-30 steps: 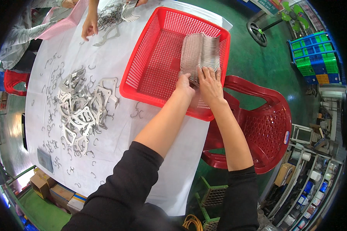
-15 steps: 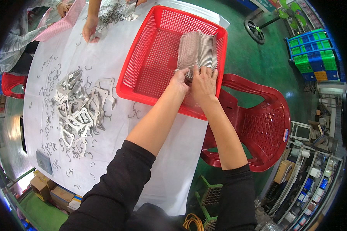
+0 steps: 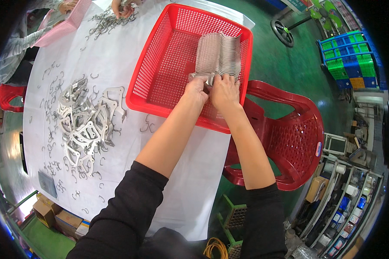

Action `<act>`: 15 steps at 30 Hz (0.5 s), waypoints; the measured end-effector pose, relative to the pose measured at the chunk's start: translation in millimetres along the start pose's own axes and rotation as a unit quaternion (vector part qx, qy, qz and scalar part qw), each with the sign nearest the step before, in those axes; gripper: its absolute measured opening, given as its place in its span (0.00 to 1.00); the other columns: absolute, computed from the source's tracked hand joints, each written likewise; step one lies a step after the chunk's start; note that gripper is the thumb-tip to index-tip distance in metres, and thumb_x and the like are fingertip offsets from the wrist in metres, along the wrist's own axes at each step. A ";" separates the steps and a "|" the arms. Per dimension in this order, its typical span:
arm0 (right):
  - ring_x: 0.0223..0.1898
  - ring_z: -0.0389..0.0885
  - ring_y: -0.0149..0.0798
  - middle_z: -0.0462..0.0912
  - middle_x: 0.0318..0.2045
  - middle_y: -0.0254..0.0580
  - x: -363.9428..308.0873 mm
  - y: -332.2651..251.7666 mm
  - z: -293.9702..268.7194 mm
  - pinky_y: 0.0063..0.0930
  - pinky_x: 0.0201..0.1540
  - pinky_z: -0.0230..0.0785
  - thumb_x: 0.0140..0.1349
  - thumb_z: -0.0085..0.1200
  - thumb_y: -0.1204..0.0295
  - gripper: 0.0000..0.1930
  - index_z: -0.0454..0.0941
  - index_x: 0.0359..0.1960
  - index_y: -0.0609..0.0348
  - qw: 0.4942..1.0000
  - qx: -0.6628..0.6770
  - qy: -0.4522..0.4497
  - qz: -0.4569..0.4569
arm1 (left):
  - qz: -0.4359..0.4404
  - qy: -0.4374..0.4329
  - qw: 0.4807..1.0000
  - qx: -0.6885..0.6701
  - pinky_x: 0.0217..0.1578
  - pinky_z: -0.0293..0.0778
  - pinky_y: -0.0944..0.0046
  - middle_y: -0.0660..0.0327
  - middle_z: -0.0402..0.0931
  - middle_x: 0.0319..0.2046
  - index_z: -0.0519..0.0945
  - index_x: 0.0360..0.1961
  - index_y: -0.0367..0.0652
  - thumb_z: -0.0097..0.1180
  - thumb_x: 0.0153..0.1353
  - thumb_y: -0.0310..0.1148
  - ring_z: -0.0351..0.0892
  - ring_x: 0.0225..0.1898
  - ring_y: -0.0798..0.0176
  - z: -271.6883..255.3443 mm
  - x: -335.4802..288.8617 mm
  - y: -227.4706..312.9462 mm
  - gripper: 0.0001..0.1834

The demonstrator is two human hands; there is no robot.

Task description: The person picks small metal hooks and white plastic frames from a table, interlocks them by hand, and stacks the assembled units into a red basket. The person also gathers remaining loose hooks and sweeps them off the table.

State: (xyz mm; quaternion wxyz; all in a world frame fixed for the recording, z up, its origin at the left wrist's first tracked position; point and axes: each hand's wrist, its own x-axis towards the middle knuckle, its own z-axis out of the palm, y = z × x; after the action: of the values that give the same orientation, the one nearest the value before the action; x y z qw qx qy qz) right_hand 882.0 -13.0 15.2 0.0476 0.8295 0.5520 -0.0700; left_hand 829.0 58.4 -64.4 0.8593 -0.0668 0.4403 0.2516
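Inside the red perforated plastic basket (image 3: pixel 160 77), a row of thin curved metal plates (image 3: pixel 208 52) stands closely packed along the right side. At the row's near end, my left hand (image 3: pixel 196 90) has its fingers closed on the metal plates. My right hand (image 3: pixel 225 93) is beside it, fingers bent over the plates' edge and thumb hidden. Both forearms reach over the basket's near rim. Left of the basket, a loose heap of silvery cut-out metal brackets (image 3: pixel 86 129) lies on the white-covered table (image 3: pixel 160 142).
Small dark metal hooks (image 3: pixel 56 166) are scattered around the brackets. Another person's hand (image 3: pixel 123 9) is at a pile of hooks (image 3: pixel 108 21), near a pink basket (image 3: pixel 65 26). A dark red plastic chair (image 3: pixel 289 134) stands against the table's right side. Beyond it are a green fan (image 3: pixel 328 15) and shelving (image 3: pixel 345 207).
My hands stay at the near end of the row; my right fingers are more bent. The other person's hand has moved onto the hook pile, and the curved plates beside that pile are out of sight.
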 end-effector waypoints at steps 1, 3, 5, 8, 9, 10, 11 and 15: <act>0.56 0.65 0.52 0.70 0.50 0.52 -0.3 -0.1 2.3 0.54 0.61 0.53 0.55 0.52 0.70 0.19 0.71 0.48 0.64 1.000 0.003 0.015 0.007 | 0.051 0.051 0.996 0.057 0.33 0.78 0.51 0.52 0.72 0.37 0.68 0.47 0.39 0.46 0.59 0.20 0.76 0.39 0.53 3.6 -2.1 -2.3 0.14; 0.57 0.64 0.52 0.69 0.51 0.52 -2.8 -2.2 9.1 0.54 0.61 0.54 0.55 0.52 0.70 0.19 0.71 0.47 0.65 0.997 -0.020 0.073 0.013 | 0.037 0.026 0.995 0.086 0.34 0.77 0.50 0.52 0.72 0.38 0.66 0.49 0.39 0.45 0.59 0.20 0.76 0.39 0.52 6.0 -7.0 0.8 0.16; 0.58 0.63 0.53 0.68 0.52 0.53 -10.0 -6.4 17.8 0.52 0.60 0.56 0.55 0.52 0.71 0.18 0.71 0.47 0.65 0.988 -0.073 0.136 0.018 | 0.039 0.017 0.995 0.089 0.34 0.76 0.49 0.53 0.72 0.38 0.66 0.49 0.39 0.44 0.60 0.20 0.76 0.38 0.52 6.1 -11.5 -1.1 0.15; 0.59 0.62 0.54 0.66 0.54 0.53 -20.1 -7.7 24.1 0.46 0.61 0.57 0.55 0.52 0.71 0.18 0.71 0.47 0.64 0.984 -0.026 0.173 0.019 | 0.057 0.024 0.997 0.055 0.37 0.75 0.49 0.52 0.71 0.40 0.67 0.49 0.38 0.43 0.61 0.22 0.75 0.40 0.52 5.6 -13.6 -7.5 0.14; 0.58 0.63 0.54 0.66 0.53 0.53 -23.2 -7.7 24.3 0.45 0.59 0.59 0.54 0.52 0.72 0.18 0.71 0.48 0.63 0.981 -0.016 0.195 0.007 | 0.056 0.025 0.997 0.047 0.40 0.75 0.50 0.52 0.70 0.42 0.66 0.49 0.38 0.43 0.62 0.23 0.74 0.42 0.51 4.7 -12.8 -8.5 0.14; 0.57 0.64 0.54 0.67 0.53 0.53 -26.2 -8.0 23.7 0.43 0.58 0.60 0.53 0.52 0.73 0.19 0.71 0.48 0.63 0.976 -0.005 0.215 -0.006 | 0.053 0.027 0.997 0.042 0.42 0.74 0.50 0.52 0.69 0.44 0.65 0.50 0.38 0.43 0.62 0.24 0.73 0.44 0.51 3.5 -11.7 -9.1 0.14; 0.56 0.65 0.55 0.67 0.53 0.54 -29.3 -8.6 22.8 0.41 0.56 0.62 0.53 0.52 0.73 0.20 0.71 0.49 0.63 0.971 0.007 0.236 -0.020 | 0.050 0.021 0.997 0.051 0.43 0.74 0.50 0.52 0.70 0.44 0.65 0.50 0.38 0.42 0.62 0.23 0.73 0.44 0.51 -0.1 -11.2 -9.3 0.14; 0.48 0.71 0.49 0.72 0.42 0.49 -39.2 -13.5 20.2 0.41 0.46 0.65 0.51 0.52 0.75 0.13 0.72 0.40 0.61 0.994 0.037 0.093 0.053 | 0.076 0.012 0.990 0.116 0.44 0.73 0.52 0.52 0.71 0.44 0.66 0.50 0.37 0.42 0.63 0.23 0.73 0.44 0.53 -10.2 -5.6 -8.9 0.14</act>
State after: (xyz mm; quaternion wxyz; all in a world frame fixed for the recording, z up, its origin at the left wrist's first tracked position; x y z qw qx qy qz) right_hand 853.3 -46.6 1.8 -0.0314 0.8619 0.5060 -0.0106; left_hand 823.3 45.2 -67.2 0.8341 0.0643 0.4809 0.2624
